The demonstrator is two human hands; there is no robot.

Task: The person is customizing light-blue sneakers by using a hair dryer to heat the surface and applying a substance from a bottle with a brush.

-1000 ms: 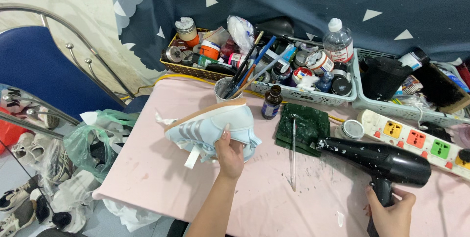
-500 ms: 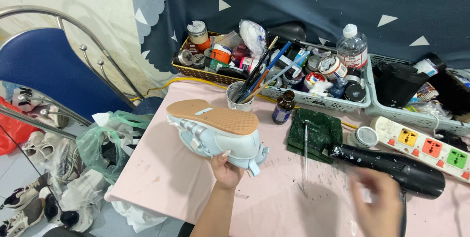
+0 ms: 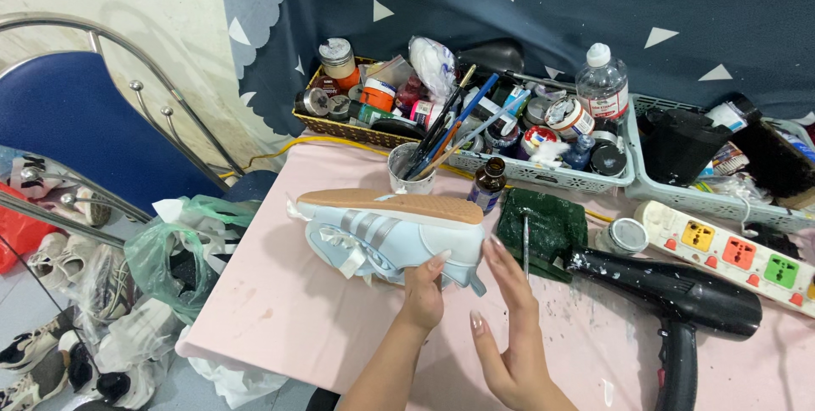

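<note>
- While turned sole-up above the table's (image 3: 280, 309) left edge, pale-blue sneaker (image 3: 390, 228) pinched at heel by left hand (image 3: 422, 292), keeping sole reachable.
- Right hand (image 3: 509, 326) spread flat beside heel, steadying.

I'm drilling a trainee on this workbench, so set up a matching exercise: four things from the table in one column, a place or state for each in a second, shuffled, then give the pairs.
Things:
1. pale blue sneaker
2. black hair dryer
3. paintbrushes
4. power strip

Places or states:
A. standing in a cup behind the shoe
B. held sole-up by the left hand, with the right hand open beside its heel
C. lying unheld on the pink table
D. at the table's right, with coloured sockets

Pairs: 1-B, 2-C, 3-A, 4-D
</note>
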